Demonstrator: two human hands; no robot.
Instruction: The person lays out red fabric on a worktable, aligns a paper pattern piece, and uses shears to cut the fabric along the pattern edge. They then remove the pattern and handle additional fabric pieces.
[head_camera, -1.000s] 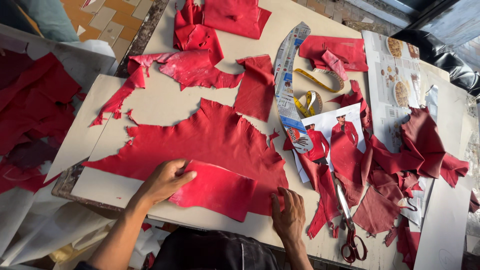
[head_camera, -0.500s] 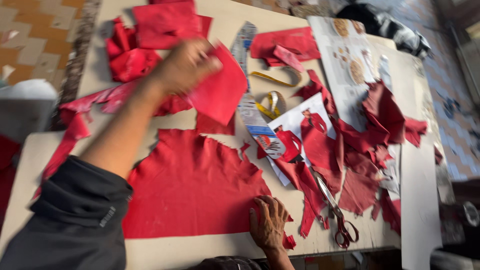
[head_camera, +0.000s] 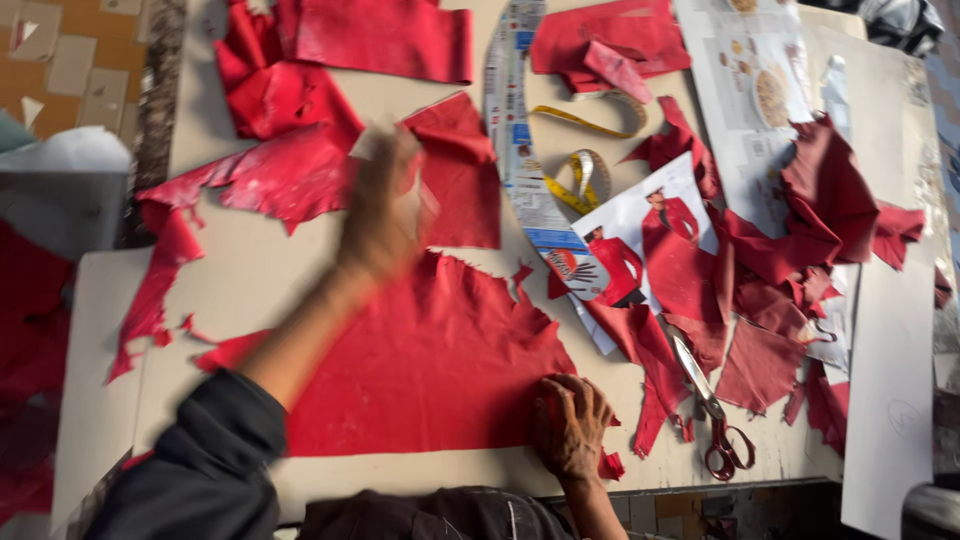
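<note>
While left hand (head_camera: 380, 215) blurs above table (head_camera: 300, 290), grip unreadable, hovering beside small red piece (head_camera: 460, 175); cannot tell if holding. Big red sheet (head_camera: 420, 370) lies flat at near table edge: likely light, limp, slightly slick; best pinched at edge or pressed flat. Right hand (head_camera: 570, 425) spread, pressing sheet's lower right corner. Count: one big sheet, many scraps, one yellow tape measure (head_camera: 580, 180), one scissors (head_camera: 712, 425).

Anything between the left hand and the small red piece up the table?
Nothing visible. The left hand, blurred, is at the left edge of the small red piece; whether it touches is unclear. The right hand presses the large red sheet.
</note>
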